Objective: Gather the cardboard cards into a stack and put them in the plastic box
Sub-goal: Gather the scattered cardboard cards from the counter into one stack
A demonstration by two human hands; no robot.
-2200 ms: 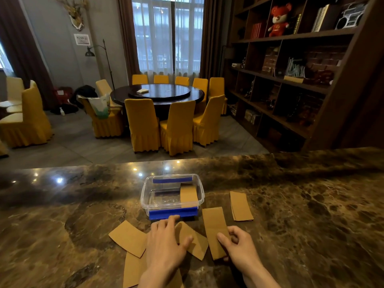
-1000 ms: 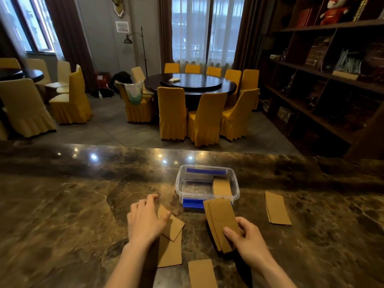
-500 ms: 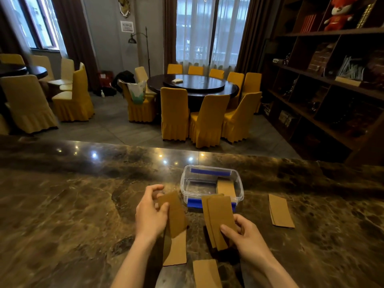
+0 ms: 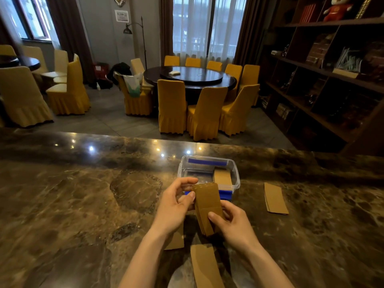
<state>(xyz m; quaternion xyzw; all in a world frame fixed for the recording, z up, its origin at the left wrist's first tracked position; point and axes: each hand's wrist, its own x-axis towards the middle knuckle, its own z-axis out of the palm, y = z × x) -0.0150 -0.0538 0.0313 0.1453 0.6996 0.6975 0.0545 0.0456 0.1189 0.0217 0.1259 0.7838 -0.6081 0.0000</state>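
Note:
A stack of brown cardboard cards (image 4: 207, 202) is held above the marble counter, just in front of the clear plastic box (image 4: 182, 169). My left hand (image 4: 174, 206) pinches the stack's upper left edge and my right hand (image 4: 232, 223) grips its lower right side. The box has blue clips and holds a few cards (image 4: 222, 176) leaning at its right end. One loose card (image 4: 205, 267) lies near the front edge, another card (image 4: 176, 240) is partly hidden under my left forearm, and a small pile of cards (image 4: 275, 198) lies to the right of the box.
The dark marble counter (image 4: 83, 204) stretches wide to both sides. Beyond its far edge stand yellow-covered chairs (image 4: 171, 107) around a round table, and a dark wooden bookshelf (image 4: 332, 80) fills the right.
My left hand lifted a card off the counter and brought it right onto the stack in my right hand. Both hands now hold the stack together.

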